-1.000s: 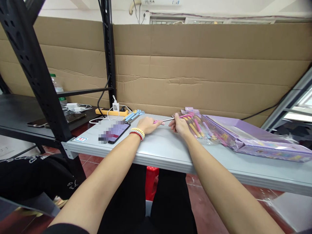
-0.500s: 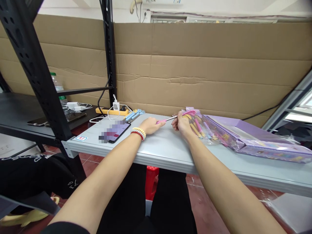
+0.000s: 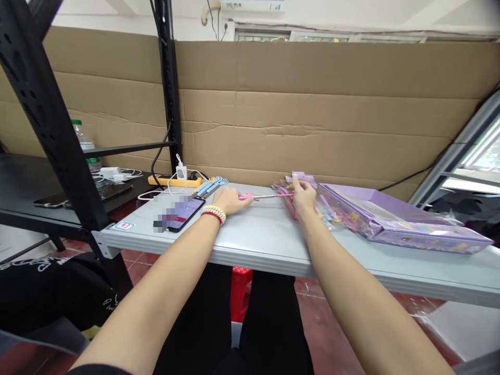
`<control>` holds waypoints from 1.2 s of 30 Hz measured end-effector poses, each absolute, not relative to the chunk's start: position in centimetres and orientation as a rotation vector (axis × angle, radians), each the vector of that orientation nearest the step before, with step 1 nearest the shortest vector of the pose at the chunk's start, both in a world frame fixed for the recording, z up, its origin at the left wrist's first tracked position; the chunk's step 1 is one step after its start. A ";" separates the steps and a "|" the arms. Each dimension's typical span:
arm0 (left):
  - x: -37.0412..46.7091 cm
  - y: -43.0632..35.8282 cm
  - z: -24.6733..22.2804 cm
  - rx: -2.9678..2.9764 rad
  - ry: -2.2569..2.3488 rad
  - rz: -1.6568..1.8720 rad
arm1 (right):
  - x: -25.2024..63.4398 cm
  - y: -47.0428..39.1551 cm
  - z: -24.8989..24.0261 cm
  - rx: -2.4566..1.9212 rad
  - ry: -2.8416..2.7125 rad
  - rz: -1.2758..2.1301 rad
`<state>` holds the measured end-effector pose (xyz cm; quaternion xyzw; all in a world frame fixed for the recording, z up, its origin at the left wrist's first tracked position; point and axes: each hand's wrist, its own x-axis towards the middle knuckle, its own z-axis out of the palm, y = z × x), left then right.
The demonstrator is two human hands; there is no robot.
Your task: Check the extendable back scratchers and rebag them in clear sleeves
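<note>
A pink back scratcher with a thin metal shaft stretches level between my two hands, just over the grey tabletop. My left hand, with a beaded bracelet at the wrist, is closed around its left pink end. At the other pink end, my right hand grips with thumb and fingers; part of that end is hidden. Beyond and beside my right hand lies a clear plastic bag with several coloured items. Left of my left hand rest blue and yellow back scratchers with claw-shaped heads.
A phone lies near the table's left end, by a yellow power strip with a white charger. To the right sits an open purple box. Black shelf posts and a cardboard wall bound the space.
My right hand has turned and shifted slightly on the back scratcher, whose right end now sits lower and left of the hand. My left hand keeps its hold. The view has shifted a little.
</note>
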<state>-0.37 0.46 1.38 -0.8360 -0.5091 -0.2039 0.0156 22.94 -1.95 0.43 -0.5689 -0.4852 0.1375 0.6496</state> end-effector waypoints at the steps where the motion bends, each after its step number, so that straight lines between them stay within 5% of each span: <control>1: -0.5 0.5 1.4 -2.612 -1.556 -0.641 | 22.6 -2.4 0.4 -1.314 -1.185 0.218; 5: -1.4 1.3 1.4 -2.542 -1.475 -0.822 | 20.9 -3.7 0.1 -1.417 -1.577 0.016; 10: -2.6 3.3 1.4 -2.370 -1.455 -1.415 | 19.8 -4.2 0.0 -1.452 -1.773 0.292; 16: -2.6 4.7 2.6 -1.943 -1.472 -3.010 | 18.6 -4.4 0.5 -1.397 -1.795 0.837; 21: -3.2 2.8 4.2 -1.803 -0.945 -3.936 | 16.8 -4.4 0.4 -1.561 -2.040 0.242; 29: -0.6 -1.5 6.8 -1.752 -0.271 -4.317 | 16.0 -3.8 0.4 -1.957 -1.879 -0.137; 36: 3.7 -4.6 10.8 -1.953 -0.127 -4.114 | 16.2 -3.9 1.0 -1.772 -1.639 -0.227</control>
